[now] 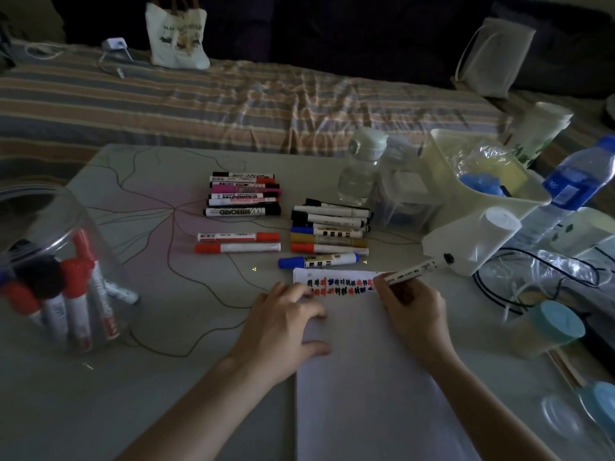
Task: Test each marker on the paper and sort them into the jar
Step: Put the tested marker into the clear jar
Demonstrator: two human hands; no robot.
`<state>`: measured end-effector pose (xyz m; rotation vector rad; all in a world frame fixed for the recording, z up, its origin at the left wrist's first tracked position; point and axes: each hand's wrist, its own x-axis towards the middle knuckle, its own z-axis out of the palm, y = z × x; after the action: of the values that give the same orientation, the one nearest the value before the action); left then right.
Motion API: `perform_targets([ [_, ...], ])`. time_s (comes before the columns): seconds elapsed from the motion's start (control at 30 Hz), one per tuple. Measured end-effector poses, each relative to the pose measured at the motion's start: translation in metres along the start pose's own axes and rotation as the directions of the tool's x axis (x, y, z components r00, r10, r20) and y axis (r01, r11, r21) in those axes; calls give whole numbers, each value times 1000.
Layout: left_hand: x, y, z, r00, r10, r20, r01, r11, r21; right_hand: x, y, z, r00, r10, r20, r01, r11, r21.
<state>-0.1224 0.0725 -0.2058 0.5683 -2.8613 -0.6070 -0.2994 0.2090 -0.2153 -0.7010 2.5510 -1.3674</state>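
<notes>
Right hand [411, 307] grips one white-barrelled marker [414, 270], tip on the white paper sheet [366, 377]. Left hand [283, 327] presses flat on the sheet, fingers spread. One clear plastic jar [50, 261] holds roughly five markers.

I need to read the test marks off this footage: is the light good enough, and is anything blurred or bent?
Head view: dim overall, far background almost black; the paper is the brightest area, its marks visible but too small to read; the jar at the left edge is smeared and stretched by the wide lens; the right hand and marker look fairly sharp.
</notes>
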Motion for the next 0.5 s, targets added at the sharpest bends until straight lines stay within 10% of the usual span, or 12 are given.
perform_targets([
  [0.5, -1, -2, -1, 1000, -5, 3, 5, 1000, -11, -5, -7, 2, 999, -34, -33, 35, 999, 29],
])
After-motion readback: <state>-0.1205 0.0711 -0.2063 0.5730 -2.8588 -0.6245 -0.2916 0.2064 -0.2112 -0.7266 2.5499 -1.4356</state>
